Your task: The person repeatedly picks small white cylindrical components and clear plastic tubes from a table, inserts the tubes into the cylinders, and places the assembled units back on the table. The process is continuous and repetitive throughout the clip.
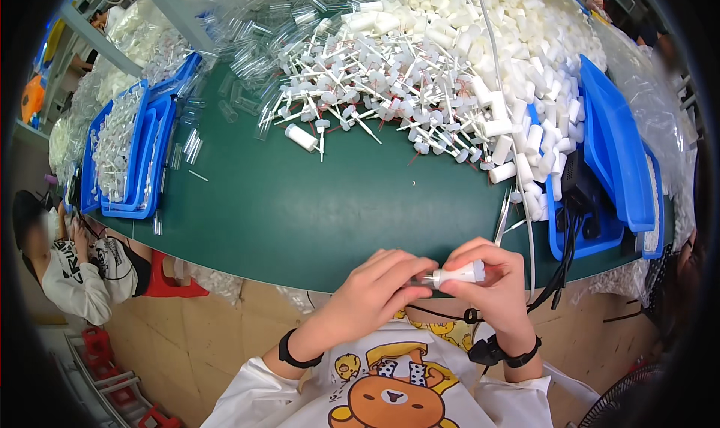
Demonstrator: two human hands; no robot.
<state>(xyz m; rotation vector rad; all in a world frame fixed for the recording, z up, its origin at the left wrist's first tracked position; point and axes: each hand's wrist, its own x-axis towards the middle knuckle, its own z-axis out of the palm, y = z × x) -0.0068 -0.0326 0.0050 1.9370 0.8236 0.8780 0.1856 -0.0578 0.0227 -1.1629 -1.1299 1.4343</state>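
Observation:
At the table's near edge, my right hand grips a white plastic cylinder with a greyish end cap, thumb and fingers around it. My left hand is closed just beside it, fingertips pinching a clear tube that meets the cylinder's left end; the fingers partly hide it. Beyond the hands lies a heap of white stems with grey round caps and thin red wires. One white cylinder lies apart at the heap's near side, beside a single capped stem.
White cylinders are piled at the far right, clear tubes at the far left. Metal tweezers and a white cable lie near my right hand. Blue trays stand right, another blue tray left. A person sits at left.

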